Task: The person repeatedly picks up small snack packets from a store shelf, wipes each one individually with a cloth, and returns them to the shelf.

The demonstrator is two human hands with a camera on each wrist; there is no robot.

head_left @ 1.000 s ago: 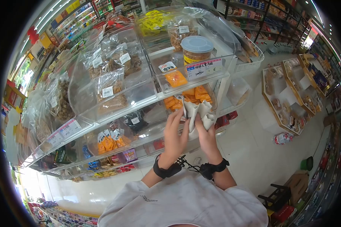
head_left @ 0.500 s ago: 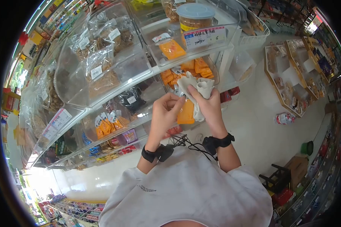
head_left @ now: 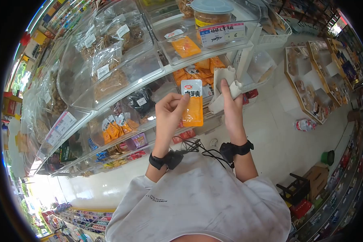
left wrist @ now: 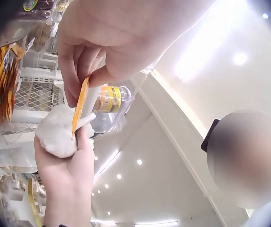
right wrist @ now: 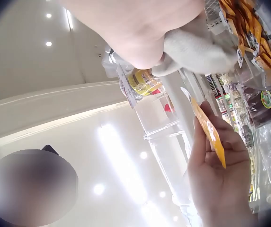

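Observation:
My left hand [head_left: 169,117] pinches the edge of an orange and white packet [head_left: 192,105], held upright with its printed face showing. In the left wrist view that packet [left wrist: 80,106] appears edge-on between thumb and fingers. To its right, my right hand [head_left: 232,113] grips a bunched off-white cloth [head_left: 225,86], thumb laid over it. The right wrist view shows the cloth [right wrist: 197,52] under that hand, apart from the packet [right wrist: 208,130]. Behind both hands, more orange packets [head_left: 207,68] fill a clear bin.
A clear shelf edge [head_left: 145,82] with bagged goods runs across the left. A lidded tub [head_left: 212,12] and a price tag [head_left: 222,34] are above the hands. Wooden display stands [head_left: 306,84], a wrapped bottle pack [head_left: 305,125] and a black stool [head_left: 295,188] stand to the right.
The orange packet, first hidden and then partly behind the cloth, is now held out by my left hand. My right hand has moved right with the cloth, away from the packet.

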